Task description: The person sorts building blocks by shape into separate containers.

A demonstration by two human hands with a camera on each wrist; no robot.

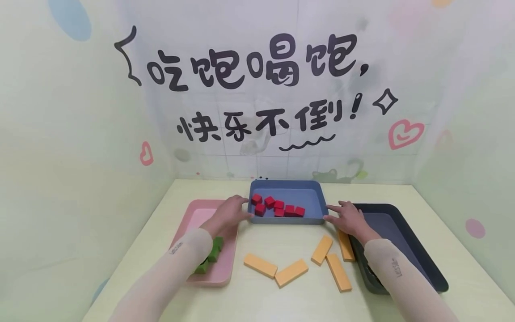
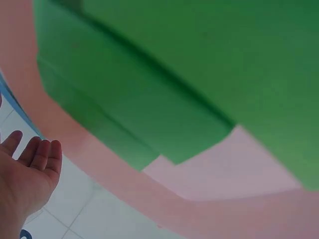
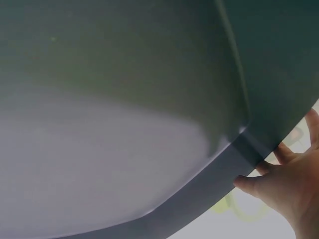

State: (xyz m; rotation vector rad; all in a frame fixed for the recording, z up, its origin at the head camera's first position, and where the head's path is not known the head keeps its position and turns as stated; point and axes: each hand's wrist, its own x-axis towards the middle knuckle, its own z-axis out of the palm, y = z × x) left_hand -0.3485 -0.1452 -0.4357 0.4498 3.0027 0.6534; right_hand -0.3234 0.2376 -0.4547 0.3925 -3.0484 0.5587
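At the back of the table lies a blue tray (image 1: 311,197) with several red cubes (image 1: 279,205) towards its left and front. My left hand (image 1: 230,210) reaches over the pink tray (image 1: 225,273), its fingertips right at the blue tray's left end. On the opposite end, my right hand (image 1: 349,218) has its fingers stretched out to the tray's right side. Green blocks (image 1: 216,248) sit in the pink tray, partly hidden by the left sleeve; they fill much of the left wrist view. My right forearm crosses above the dark tray (image 1: 396,223).
Several yellow-orange blocks lie on the table in front of the blue tray, among them one block (image 1: 260,264) at left and another block (image 1: 339,273) at right. One more block (image 1: 346,246) lies against the dark tray. A wall with printed lettering (image 1: 277,120) stands behind.
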